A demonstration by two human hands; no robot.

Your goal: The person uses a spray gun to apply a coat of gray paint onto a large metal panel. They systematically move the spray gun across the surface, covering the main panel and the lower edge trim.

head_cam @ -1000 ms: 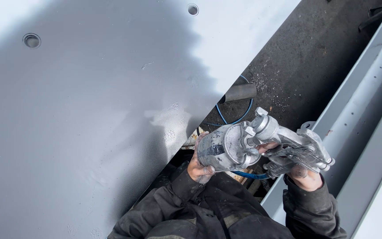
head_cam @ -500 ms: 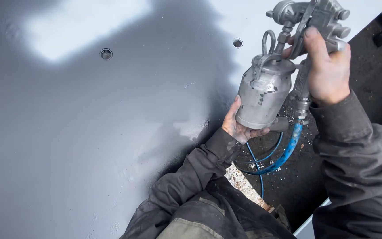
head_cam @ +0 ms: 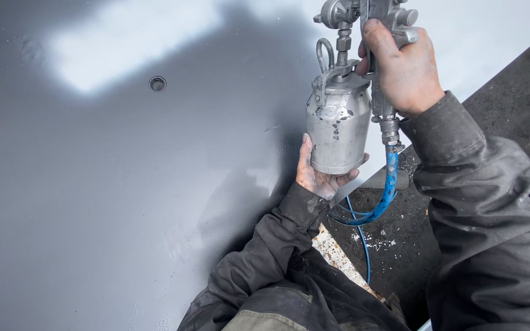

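- Spray gun (head_cam: 369, 37): bare metal, dulled with paint, upright in the upper right of the frame; its head is cut off by the top edge.
- Cup (head_cam: 338, 125): a metal can hanging below the gun, flecked with chipped paint.
- Right hand (head_cam: 403, 67): fist closed round the gun's handle.
- Left hand (head_cam: 317, 175): fingers curled under the cup's base, gripping it from below.
- Blue hose (head_cam: 389, 184): runs down from the handle, looping at centre right.
- Grey panel (head_cam: 93, 214): fills the left and centre, one small hole (head_cam: 157, 83) at upper left; open surface all round it.
- Panel edge runs diagonally at right, dark floor (head_cam: 400, 257) beyond.
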